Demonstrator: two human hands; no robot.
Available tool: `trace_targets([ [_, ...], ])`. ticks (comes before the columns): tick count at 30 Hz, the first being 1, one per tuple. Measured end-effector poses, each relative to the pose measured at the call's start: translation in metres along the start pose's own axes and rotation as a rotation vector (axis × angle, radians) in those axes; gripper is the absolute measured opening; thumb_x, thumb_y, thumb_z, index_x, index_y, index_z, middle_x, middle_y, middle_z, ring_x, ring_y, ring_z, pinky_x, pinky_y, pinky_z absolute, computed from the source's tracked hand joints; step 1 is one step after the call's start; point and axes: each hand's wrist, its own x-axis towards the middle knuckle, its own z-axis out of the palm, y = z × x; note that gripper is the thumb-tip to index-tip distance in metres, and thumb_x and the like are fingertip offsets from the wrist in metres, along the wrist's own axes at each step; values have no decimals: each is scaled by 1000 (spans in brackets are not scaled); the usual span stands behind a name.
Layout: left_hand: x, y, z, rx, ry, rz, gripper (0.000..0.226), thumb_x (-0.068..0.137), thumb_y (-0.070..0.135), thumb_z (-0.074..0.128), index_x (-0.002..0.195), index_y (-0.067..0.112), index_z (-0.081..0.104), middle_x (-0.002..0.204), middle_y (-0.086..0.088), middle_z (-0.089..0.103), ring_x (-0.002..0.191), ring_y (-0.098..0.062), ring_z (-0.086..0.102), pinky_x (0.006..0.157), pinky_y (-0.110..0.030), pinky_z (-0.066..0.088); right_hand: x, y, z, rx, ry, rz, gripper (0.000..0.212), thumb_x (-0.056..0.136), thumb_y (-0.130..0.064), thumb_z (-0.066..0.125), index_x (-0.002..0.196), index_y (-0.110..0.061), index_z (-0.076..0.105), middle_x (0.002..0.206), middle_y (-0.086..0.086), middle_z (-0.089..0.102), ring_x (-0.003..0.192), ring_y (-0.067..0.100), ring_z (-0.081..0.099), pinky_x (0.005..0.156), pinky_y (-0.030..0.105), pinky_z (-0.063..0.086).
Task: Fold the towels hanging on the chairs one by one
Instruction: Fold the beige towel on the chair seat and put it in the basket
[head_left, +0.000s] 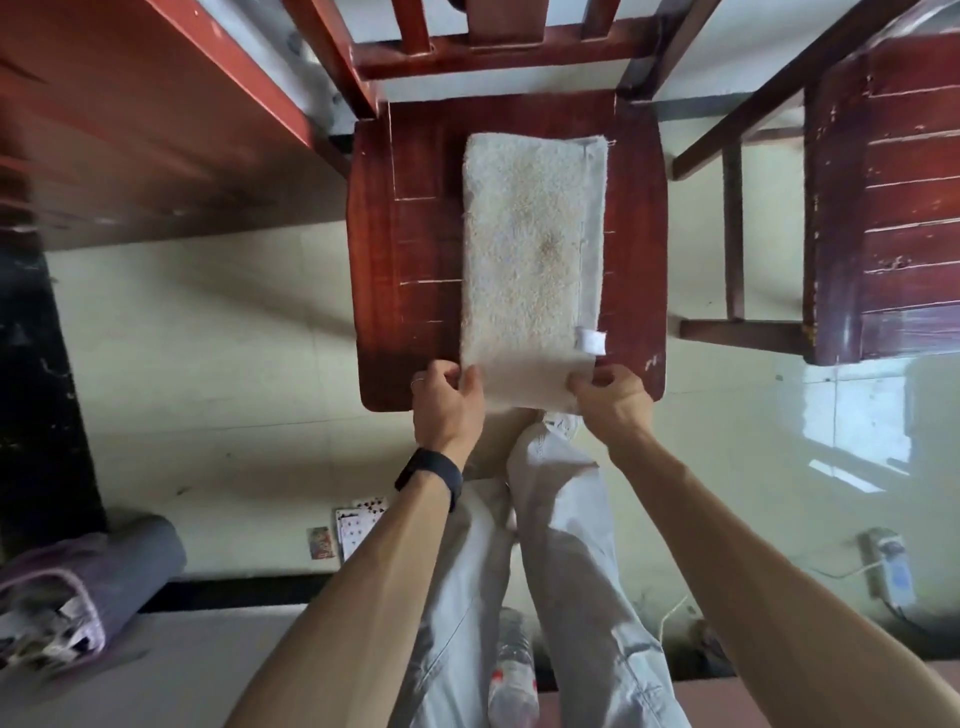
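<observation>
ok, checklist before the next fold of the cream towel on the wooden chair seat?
1. Left hand pinches near-left corner of cream terry towel: ok.
2. Right hand pinches near-right corner: ok.
3. Towel flat on red-brown wooden chair seat: ok.
4. Long edges aligned: not ok, lower layer shows along the right side.
5. Far end fully on the seat: ok.
6. Small white label tucked in: not ok, exposed at right edge.

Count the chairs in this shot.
2. One chair stands in the middle, the towel lying on its seat; a second chair is at the right edge, partly cut off. Others may be out of frame.
</observation>
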Motion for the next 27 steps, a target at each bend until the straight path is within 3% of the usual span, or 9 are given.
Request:
trace_targets([
  [3,4,-2,-7,-83,-86,-66,20,88,39,65,90,20,59,94,-1,68,92,-25,64,81,-32,47,-7,4,-4,67,7,-11,27,84,-36,69,102,-16,66,92,-3,67,87,20,64,79,38,54],
  [6,3,-10,-21,-209,-238,-159,32,77,51,71,89,24,59,93,0,70,85,-23,69,84,-40,55,-18,9,-8,131,-5,1,27,85,-34,69,103,-15,62,85,-8,62,81,15,62,67,29,50],
  [9,-9,-22,-34,-261,-318,-171,38,76,51,77,94,24,56,99,-6,71,76,-18,69,78,-38,55,-27,17,-12,343,-102,66,32,86,-27,75,106,-9,58,97,4,63,91,23,66,75,40,61],
  [12,-27,-30,-46,-275,-319,-206,53,65,56,79,91,23,47,94,-4,69,71,-20,66,72,-39,55,-46,28,-15,475,-133,142,36,85,-25,79,106,-9,55,105,13,63,92,27,69,65,31,61],
  [17,-58,-42,-60,-357,-412,-296,35,86,17,75,82,20,41,78,-10,61,49,-13,51,52,-28,41,-93,37,-23,380,-109,207,31,90,-16,74,107,-6,50,89,7,50,65,22,58,44,21,55],
  [20,-64,-38,-71,-472,-503,-416,30,89,5,70,76,21,47,85,-11,60,56,-15,47,49,-23,41,-110,36,-30,418,-118,191,13,95,-6,62,106,-5,55,83,2,42,65,22,55,47,21,54],
  [22,-61,-25,-81,-563,-604,-471,27,93,1,61,77,21,53,89,-9,63,63,-16,50,57,-23,42,-112,27,-35,430,-141,174,8,97,-5,57,102,-8,62,86,5,49,68,23,57,49,21,55],
  [25,-52,2,-102,-577,-740,-459,32,95,-3,45,99,17,70,90,-3,70,74,-18,62,71,-27,44,-101,12,-47,537,-237,154,25,95,1,48,94,-11,71,94,13,61,73,23,61,56,24,56],
  [27,-42,17,-114,-602,-809,-376,46,89,-11,42,118,13,69,94,0,73,82,-21,67,77,-28,47,-90,4,-60,600,-311,88,37,88,10,42,103,-6,71,94,16,66,75,26,66,68,30,59],
])
